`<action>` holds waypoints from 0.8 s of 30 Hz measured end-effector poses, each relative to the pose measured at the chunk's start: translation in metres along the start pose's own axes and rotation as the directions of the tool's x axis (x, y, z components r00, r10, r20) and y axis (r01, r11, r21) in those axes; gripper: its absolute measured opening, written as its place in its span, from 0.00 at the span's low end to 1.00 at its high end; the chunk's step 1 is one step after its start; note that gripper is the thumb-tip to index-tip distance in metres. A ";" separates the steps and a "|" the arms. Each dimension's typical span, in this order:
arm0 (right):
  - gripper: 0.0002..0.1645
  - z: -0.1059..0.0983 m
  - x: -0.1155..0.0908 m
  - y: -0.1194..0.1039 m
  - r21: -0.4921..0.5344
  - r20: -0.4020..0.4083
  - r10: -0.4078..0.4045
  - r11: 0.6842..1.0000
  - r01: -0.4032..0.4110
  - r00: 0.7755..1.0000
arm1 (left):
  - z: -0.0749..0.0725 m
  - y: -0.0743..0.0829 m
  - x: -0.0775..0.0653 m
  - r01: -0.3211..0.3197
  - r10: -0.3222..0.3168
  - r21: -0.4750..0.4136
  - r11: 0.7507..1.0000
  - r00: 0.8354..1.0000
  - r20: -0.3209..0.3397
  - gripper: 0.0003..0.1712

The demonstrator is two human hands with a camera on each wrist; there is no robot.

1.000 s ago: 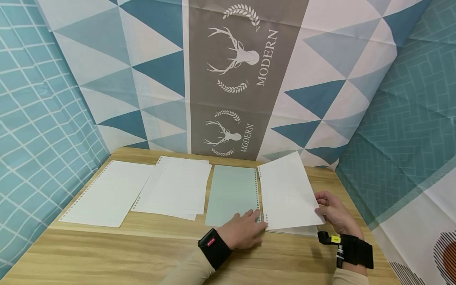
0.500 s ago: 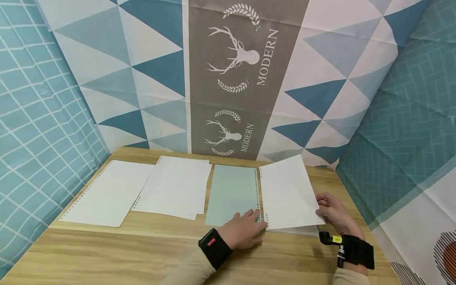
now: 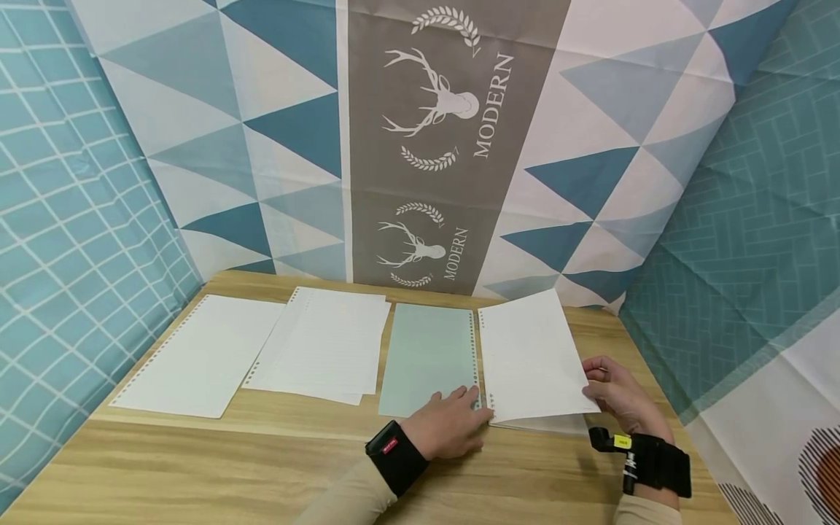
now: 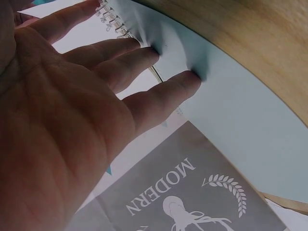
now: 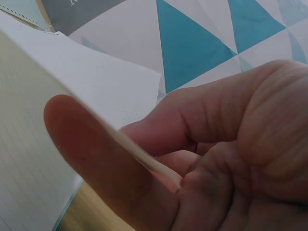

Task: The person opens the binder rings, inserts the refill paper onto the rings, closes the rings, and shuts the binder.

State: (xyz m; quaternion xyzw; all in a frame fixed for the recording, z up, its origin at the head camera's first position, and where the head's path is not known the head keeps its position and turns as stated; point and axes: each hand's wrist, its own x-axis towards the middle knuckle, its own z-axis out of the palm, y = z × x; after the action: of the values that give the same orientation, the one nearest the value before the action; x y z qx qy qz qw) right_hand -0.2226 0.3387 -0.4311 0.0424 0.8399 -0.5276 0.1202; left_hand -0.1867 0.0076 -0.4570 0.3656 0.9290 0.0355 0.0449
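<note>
A ring-bound notebook lies open on the table, its pale green cover (image 3: 426, 350) flat on the left. White pages (image 3: 531, 357) on its right side are lifted along their outer edge, overlapping the leaves beneath. My right hand (image 3: 617, 394) pinches these pages near the lower right corner; the right wrist view shows the paper (image 5: 103, 62) between thumb and fingers. With fingers spread, my left hand (image 3: 446, 426) rests on the cover's lower right corner beside the binding. Fingertips (image 4: 190, 79) touch the cover near the rings (image 4: 113, 21) in the left wrist view.
Two groups of loose hole-punched paper lie left of the notebook: a white sheet (image 3: 200, 357) at far left and overlapping lined sheets (image 3: 321, 343) beside it. The wooden table (image 3: 249, 467) ends at a patterned cloth backdrop (image 3: 289, 146). Cloth also hangs on both sides.
The lifted pages sink slightly, and their top right corner shifts a little right and down. My right hand drifts slightly right, still pinching them. The left hand stays in place.
</note>
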 end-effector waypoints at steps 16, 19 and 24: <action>0.29 0.002 0.002 0.001 -0.006 -0.015 0.029 1.000 -0.029 0.999 | -0.001 0.000 -0.001 0.005 -0.005 -0.030 1.000 1.000 0.015 0.28; 0.29 0.002 0.003 0.000 -0.005 -0.013 0.031 0.999 -0.031 0.999 | -0.002 0.000 -0.001 0.007 -0.006 -0.037 0.999 1.000 0.016 0.28; 0.31 0.001 0.003 0.002 -0.008 -0.011 0.031 0.999 -0.031 0.999 | -0.002 0.000 0.000 0.010 -0.009 -0.045 0.999 1.000 0.019 0.28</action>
State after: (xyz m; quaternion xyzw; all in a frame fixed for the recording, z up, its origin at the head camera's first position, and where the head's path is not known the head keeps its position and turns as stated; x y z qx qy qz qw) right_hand -0.2248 0.3386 -0.4335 0.0578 0.8418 -0.5222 0.1240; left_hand -0.1868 0.0070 -0.4555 0.3602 0.9293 0.0529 0.0621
